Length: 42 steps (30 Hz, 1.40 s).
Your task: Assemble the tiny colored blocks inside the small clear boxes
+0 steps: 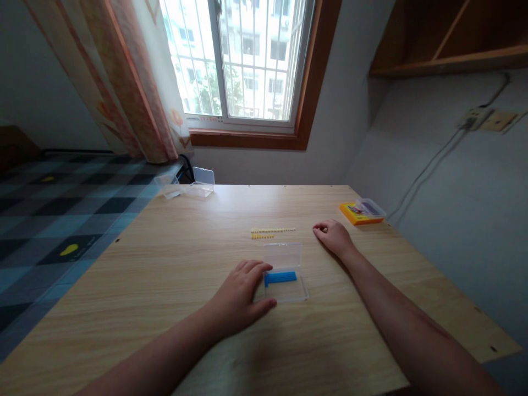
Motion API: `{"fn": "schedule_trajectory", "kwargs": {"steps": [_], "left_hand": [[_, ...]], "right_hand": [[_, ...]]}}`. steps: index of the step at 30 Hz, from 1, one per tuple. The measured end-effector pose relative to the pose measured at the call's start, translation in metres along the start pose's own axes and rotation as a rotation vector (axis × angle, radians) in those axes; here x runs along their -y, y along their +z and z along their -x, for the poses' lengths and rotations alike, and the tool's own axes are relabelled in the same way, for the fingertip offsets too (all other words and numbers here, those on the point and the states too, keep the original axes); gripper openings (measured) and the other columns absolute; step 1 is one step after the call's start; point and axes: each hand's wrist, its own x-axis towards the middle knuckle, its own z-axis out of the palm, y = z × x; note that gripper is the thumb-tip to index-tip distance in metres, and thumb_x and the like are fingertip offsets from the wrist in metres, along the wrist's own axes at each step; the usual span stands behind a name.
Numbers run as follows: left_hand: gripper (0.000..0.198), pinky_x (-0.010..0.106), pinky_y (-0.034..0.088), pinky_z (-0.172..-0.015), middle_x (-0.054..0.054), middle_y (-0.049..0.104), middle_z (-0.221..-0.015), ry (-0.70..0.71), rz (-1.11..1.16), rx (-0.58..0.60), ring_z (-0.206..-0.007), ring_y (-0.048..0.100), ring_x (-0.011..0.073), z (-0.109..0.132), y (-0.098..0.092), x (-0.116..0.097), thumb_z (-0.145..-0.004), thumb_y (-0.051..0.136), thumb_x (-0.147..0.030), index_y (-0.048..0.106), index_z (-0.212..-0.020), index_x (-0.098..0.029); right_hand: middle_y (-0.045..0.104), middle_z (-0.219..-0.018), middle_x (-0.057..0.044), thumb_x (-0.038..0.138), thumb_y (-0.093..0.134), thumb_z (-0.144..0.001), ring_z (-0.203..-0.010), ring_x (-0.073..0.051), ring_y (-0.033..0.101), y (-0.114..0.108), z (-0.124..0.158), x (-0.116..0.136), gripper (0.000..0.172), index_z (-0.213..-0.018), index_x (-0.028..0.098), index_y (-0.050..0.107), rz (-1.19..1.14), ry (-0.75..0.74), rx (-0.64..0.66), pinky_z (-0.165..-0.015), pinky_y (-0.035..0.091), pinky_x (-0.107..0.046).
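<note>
A clear plastic box (303,291) lies with its lid folded back on the wooden table, and blue strips (281,277) rest inside it. My left hand (246,291) holds the box at its left end, thumb at the near edge and fingers at the far side. Beyond the lid, small yellow pieces (263,237) and paler pieces (272,230) form rows on the tabletop. My right hand (333,235) is to the right of these rows, its fingers curled closed. What it may hold is hidden.
Open clear boxes (202,188) stand at the table's far left corner. An orange and yellow box (361,213) with a clear case on it sits near the right edge. A bed (82,220) adjoins the left side; a cable (429,162) hangs along the right wall.
</note>
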Motion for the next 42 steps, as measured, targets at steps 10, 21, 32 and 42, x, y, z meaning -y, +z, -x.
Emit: {"fn": "schedule_trajectory", "kwargs": {"steps": [10,21,32,42], "left_hand": [[0.056,0.053,0.046,-0.108,0.011,0.061,-0.133,-0.003,0.007,-0.004,-0.124,0.054,0.0321,0.001,-0.001,-0.002,-0.082,0.076,-0.036,0.054,-0.132,-0.022],[0.056,0.053,0.046,-0.108,0.011,0.060,-0.135,-0.004,0.000,-0.001,-0.124,0.054,0.0324,0.001,0.000,0.000,-0.083,0.075,-0.037,0.053,-0.133,-0.023],[0.058,0.051,0.045,-0.109,0.011,0.061,-0.133,-0.016,0.015,-0.014,-0.124,0.054,0.0310,0.002,0.000,-0.004,-0.079,0.079,-0.035,0.055,-0.131,-0.022],[0.056,0.051,0.045,-0.107,0.011,0.062,-0.131,-0.006,0.045,-0.021,-0.123,0.055,0.0314,0.001,-0.001,-0.006,-0.079,0.078,-0.038,0.056,-0.129,-0.023]], "right_hand": [[0.079,-0.088,-0.006,0.020,0.062,-0.079,-0.082,-0.020,0.071,-0.018,0.010,0.003,0.022,-0.090,0.016,0.080,-0.124,0.066,0.266,-0.071,0.047,-0.024],[0.077,-0.081,-0.008,0.023,0.064,-0.077,-0.077,-0.021,0.068,-0.029,0.013,0.008,0.018,-0.082,0.015,0.079,-0.040,0.131,0.274,-0.067,0.044,-0.026],[0.071,-0.084,-0.001,0.020,0.061,-0.088,-0.074,-0.013,0.062,-0.090,0.074,0.103,0.015,-0.085,0.022,0.076,-0.102,-0.549,0.512,-0.069,0.041,-0.023],[0.072,-0.085,-0.003,0.016,0.062,-0.087,-0.070,-0.014,0.061,-0.034,0.098,0.126,0.016,-0.081,0.022,0.077,0.006,-0.614,0.506,-0.064,0.035,-0.026]]}}
